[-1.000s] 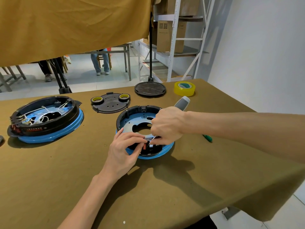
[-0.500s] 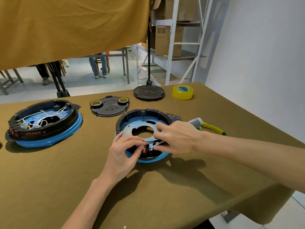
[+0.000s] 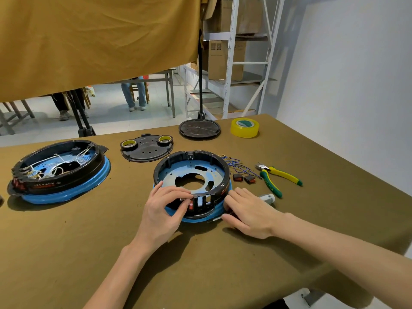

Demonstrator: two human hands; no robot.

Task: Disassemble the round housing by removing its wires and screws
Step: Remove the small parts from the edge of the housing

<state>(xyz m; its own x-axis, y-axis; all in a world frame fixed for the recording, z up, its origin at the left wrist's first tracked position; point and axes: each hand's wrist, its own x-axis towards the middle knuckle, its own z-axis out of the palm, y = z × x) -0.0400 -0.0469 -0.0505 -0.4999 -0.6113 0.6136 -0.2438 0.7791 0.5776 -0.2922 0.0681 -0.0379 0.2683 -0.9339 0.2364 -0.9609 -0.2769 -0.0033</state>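
Observation:
The round housing (image 3: 191, 157), a black ring on a blue base, lies at the table's middle with its blue inner plate bare of wires. My left hand (image 3: 163, 210) is at its near rim, where thumb and fingers pinch a red switch (image 3: 190, 205) seated in a front slot. My right hand (image 3: 248, 211) lies flat on the table against the housing's right side, fingers nearly straight. It covers a screwdriver, of which only the grey-white handle end (image 3: 267, 198) and the tip near the thumb show.
A second housing (image 3: 60, 172), full of white wires, sits at the left. Behind are a black cover plate (image 3: 147, 149) with two tape rolls, a black disc (image 3: 199, 129) and yellow tape (image 3: 244, 127). To the right lie blue wires (image 3: 234, 165), two loose switches (image 3: 244, 178) and pliers (image 3: 278, 177).
My right hand has drawn the screwdriver out of the housing's front and laid it down on the table to the right. My left hand has stayed at the front rim.

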